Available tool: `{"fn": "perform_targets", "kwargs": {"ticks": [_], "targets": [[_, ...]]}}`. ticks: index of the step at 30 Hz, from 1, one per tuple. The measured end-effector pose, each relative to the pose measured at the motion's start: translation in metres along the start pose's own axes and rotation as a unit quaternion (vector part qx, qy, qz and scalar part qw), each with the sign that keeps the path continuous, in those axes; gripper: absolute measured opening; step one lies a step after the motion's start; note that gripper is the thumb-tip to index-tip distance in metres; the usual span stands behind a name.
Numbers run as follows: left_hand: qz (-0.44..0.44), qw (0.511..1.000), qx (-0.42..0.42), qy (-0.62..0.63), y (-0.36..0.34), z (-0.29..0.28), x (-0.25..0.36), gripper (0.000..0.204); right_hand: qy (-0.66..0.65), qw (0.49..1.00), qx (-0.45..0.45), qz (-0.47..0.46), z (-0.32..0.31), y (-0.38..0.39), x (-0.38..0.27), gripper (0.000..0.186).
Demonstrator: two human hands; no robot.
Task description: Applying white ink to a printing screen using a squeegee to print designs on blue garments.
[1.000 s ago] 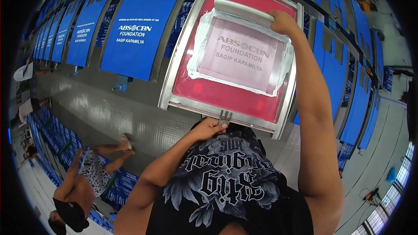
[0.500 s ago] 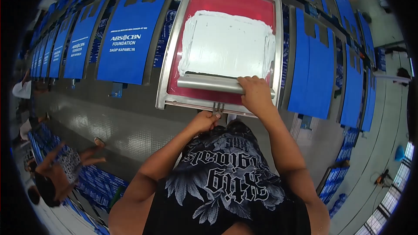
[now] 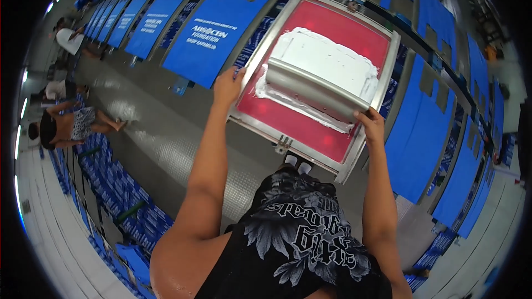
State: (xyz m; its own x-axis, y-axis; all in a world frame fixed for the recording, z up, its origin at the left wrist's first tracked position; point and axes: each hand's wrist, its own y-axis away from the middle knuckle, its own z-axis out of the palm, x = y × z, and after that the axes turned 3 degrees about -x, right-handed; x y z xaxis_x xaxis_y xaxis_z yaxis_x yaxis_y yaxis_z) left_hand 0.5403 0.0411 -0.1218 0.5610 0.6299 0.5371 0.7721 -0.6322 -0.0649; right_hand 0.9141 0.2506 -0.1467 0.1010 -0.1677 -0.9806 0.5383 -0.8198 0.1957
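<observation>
In front of me lies a metal-framed printing screen (image 3: 271, 47) with red mesh (image 3: 343, 19). White ink (image 3: 327, 55) covers its middle, with a ragged rim. A long silver squeegee (image 3: 318, 91) stands tilted across the lower part of the ink, and a white band shows along its near side. My right hand (image 3: 371, 124) is closed around the squeegee's right end, close to the right rail. At the left rail my left hand (image 3: 227, 86) grips the frame, its fingertips partly hidden. A small metal bracket (image 3: 284, 144) sits on the near rail.
Blue bags with handle cutouts (image 3: 216, 33) lie on boards in a row left of the screen. More blue bags (image 3: 415, 127) lie to the right. At the far left a person (image 3: 69, 124) is beside a long blue-covered stack (image 3: 119, 188). Grey floor (image 3: 183, 138) runs between.
My left hand has gone from the near bracket to the left rail. The squeegee is farther up the screen and tilted, with my right hand at its end. The view has turned.
</observation>
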Motion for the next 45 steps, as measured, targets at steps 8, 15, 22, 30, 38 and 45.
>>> {"fn": "perform_targets", "kwargs": {"ticks": [8,15,22,30,38,45], "targets": [[-0.022,0.953,-0.178,0.246,0.039,0.015,0.053,0.038,-0.050,0.998,0.039,0.015,-0.068,0.032,-0.036,0.029],[0.025,0.914,-0.213,0.343,0.172,0.152,0.177,0.047,-0.001,0.993,0.118,0.005,-0.281,0.131,-0.026,0.032],[0.013,0.915,-0.221,0.338,0.230,0.206,0.251,0.046,-0.008,0.991,0.129,0.034,-0.378,0.151,-0.004,0.030],[-0.039,0.943,-0.199,0.263,0.228,0.206,0.281,0.048,0.042,0.993,0.100,0.048,-0.413,0.123,0.021,0.038],[-0.060,0.926,-0.208,0.308,0.221,0.219,0.263,0.056,-0.019,0.998,0.064,-0.003,-0.401,0.129,0.037,0.038],[-0.021,0.925,-0.207,0.317,0.224,0.219,0.259,0.051,-0.009,0.997,0.071,0.010,-0.400,0.137,0.043,0.036]]}}
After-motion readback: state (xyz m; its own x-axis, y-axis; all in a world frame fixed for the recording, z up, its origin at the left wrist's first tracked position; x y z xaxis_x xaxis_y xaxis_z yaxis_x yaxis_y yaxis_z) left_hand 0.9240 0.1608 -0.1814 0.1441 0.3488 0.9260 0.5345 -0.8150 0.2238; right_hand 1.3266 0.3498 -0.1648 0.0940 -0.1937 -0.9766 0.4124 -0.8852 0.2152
